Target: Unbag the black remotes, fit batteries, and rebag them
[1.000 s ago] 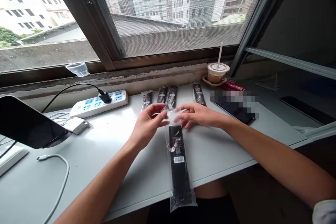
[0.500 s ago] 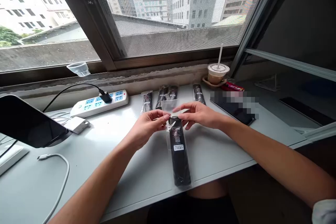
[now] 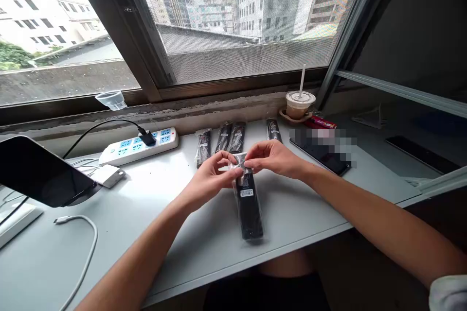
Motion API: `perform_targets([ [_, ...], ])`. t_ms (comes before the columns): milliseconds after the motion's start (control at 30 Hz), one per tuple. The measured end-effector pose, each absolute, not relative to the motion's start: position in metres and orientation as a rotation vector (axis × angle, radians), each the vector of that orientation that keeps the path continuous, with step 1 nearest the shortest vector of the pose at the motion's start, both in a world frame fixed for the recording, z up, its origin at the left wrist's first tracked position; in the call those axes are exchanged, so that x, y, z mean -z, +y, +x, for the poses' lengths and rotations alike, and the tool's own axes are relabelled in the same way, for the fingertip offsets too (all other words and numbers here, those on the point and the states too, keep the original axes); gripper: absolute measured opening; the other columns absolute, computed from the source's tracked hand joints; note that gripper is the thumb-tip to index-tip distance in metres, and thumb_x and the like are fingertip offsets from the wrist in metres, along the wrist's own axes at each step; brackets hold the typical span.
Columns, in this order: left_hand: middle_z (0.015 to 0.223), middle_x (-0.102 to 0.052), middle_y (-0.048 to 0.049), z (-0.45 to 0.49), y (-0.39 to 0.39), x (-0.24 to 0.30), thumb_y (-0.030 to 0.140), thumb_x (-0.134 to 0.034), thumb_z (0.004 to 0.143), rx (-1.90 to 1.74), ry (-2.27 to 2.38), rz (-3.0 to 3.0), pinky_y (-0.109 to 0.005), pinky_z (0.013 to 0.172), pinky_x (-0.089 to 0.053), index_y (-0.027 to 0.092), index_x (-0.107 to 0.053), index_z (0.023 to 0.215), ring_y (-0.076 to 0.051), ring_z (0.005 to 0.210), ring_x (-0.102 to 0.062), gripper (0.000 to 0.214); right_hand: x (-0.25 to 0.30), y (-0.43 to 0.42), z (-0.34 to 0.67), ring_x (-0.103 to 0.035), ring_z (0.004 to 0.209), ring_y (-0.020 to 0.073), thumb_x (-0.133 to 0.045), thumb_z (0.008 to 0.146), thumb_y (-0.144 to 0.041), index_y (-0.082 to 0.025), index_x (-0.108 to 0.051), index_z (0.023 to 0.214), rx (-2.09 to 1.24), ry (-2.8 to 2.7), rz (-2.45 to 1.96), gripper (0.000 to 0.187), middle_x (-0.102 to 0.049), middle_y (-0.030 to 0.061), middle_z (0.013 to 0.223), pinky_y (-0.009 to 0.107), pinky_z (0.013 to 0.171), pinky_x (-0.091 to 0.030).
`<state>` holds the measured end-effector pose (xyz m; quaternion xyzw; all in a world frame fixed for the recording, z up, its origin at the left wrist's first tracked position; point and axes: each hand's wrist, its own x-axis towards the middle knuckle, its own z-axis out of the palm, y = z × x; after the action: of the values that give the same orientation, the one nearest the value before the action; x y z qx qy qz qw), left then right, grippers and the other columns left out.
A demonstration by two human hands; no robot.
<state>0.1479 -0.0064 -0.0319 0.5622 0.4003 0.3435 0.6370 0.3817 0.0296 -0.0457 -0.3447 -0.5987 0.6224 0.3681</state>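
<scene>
Centrally, a clear plastic packet (image 3: pixel 251 221) with a long black item inside is held over the near middle of the bench (image 3: pixel 299 218), its far end pinched by both hands; whether its near end is supported by the bench cannot be told. A white label (image 3: pixel 247 193) is borne on its upper face. The packet's left edge is gripped between thumb and fingers of the left hand (image 3: pixel 209 177), and its right edge is gripped likewise by the right hand (image 3: pixel 275 158), the two sets of fingertips being near each other.

Beyond the hands, similar packets are laid along the far side: a single packet (image 3: pixel 203 148), a touching pair (image 3: pixel 236 137), and another, farther right (image 3: pixel 273 129), partly hidden by the right hand. Farther right, a drink cup (image 3: pixel 299 107) with a straw (image 3: pixel 302 80) is stood upright, and a dark flat device (image 3: pixel 323 156) is placed nearer. On the left, a black plug (image 3: pixel 148 138) is seated in a white power strip (image 3: pixel 124 155).
</scene>
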Motion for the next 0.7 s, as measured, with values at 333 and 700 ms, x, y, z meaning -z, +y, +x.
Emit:
perform_targets([
  [333,0.098,-0.072,-0.0065,0.169,0.046,0.031,0.046,-0.089,0.074,-0.807,1.174,1.454,-0.032,0.073,-0.057,0.018,-0.064,0.11,-0.017,0.079,-0.068,0.051,0.052,0.044,0.387,-0.066,0.089,0.0199,-0.075,0.089,-0.042,-0.019,-0.072,0.114,-1.047,-1.467,-1.047,0.034,-0.071,0.0057,0.102,0.036,0.08,-0.058],
  [700,0.107,-0.078,-0.0145,0.26,0.155,0.02,0.02,-0.083,0.074,-0.737,1.547,1.858,-0.035,0.087,-0.053,0.015,-0.074,0.108,-0.028,0.1,-0.072,0.035,0.061,0.052,0.391,-0.062,0.093,0.0194,-0.066,0.093,-0.035,-0.022,-0.068,0.106,-0.761,-1.619,-1.017,0.019,-0.063,0.0072,0.115,0.032,0.077,-0.054],
])
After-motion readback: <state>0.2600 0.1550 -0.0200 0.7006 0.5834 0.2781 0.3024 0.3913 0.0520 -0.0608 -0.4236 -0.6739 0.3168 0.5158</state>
